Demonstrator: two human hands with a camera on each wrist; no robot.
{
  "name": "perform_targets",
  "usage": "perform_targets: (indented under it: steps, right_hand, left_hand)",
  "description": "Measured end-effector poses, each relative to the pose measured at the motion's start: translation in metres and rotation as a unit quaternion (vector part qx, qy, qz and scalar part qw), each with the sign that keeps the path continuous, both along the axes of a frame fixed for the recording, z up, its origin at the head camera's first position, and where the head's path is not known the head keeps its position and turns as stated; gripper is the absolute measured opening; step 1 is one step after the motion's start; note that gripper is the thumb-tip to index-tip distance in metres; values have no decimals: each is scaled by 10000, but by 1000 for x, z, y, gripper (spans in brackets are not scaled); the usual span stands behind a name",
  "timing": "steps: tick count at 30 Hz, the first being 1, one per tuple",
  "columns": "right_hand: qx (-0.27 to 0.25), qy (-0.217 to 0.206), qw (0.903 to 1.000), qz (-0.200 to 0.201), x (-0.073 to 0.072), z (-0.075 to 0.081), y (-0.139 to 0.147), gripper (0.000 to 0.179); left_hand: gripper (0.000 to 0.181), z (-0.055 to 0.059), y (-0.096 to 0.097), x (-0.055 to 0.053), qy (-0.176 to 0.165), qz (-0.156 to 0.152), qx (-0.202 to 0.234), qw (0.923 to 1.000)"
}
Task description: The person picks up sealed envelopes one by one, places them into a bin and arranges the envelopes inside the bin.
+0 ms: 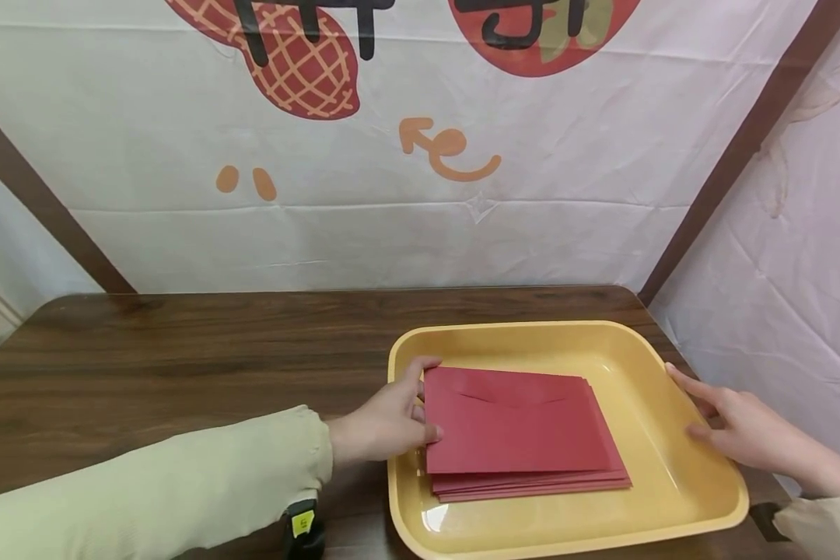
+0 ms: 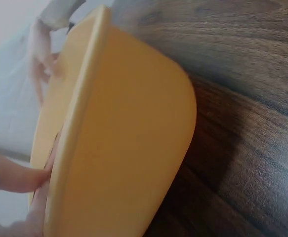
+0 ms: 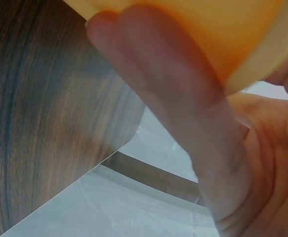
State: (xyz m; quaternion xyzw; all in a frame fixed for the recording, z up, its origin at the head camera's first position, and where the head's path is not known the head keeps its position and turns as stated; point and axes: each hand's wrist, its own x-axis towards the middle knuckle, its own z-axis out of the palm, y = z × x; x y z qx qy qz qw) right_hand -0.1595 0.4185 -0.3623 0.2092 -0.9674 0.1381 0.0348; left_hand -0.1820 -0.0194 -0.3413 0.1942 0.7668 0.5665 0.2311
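A stack of several red envelopes (image 1: pixel 518 428) lies inside a yellow plastic tray (image 1: pixel 658 498), the top one showing a V-shaped flap line. My left hand (image 1: pixel 392 416) reaches over the tray's left rim and grips the stack by its left edge, with the thumb on the front left part and the index finger at the far left corner. On the opposite side, my right hand (image 1: pixel 749 428) holds the tray's right rim. Its thumb is inside the wall, and in the right wrist view fingers (image 3: pixel 168 64) press against the tray's outside.
The tray stands on a dark wood-grain table (image 1: pixel 182 365), near its right edge. Behind the table hangs a white printed cloth (image 1: pixel 364 249), and another pale cloth (image 1: pixel 798 272) hangs along the right side. A black strap with a yellow label (image 1: pixel 302 523) sits at the left wrist.
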Motion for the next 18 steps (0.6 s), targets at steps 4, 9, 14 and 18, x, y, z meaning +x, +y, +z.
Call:
perform_targets:
  steps: [4,9,14,18]
  right_hand:
    - [-36,8,10000,12,0,-1,0,91]
    - [-111,-75,9999,13,0,-2,0,90]
    - [-181,-118,9998,30,0,-2,1,92]
    - [-110,-123,9999,0,1,-2,0,91]
  left_hand:
    - [78,2,8,4,592,254,-854,9943]
    - [75,6,14,7,698,331,-1536,9851]
    - [69,10,21,7,776,319,-2146,9731]
    - [56,8,28,6,747,289,-2671,9603]
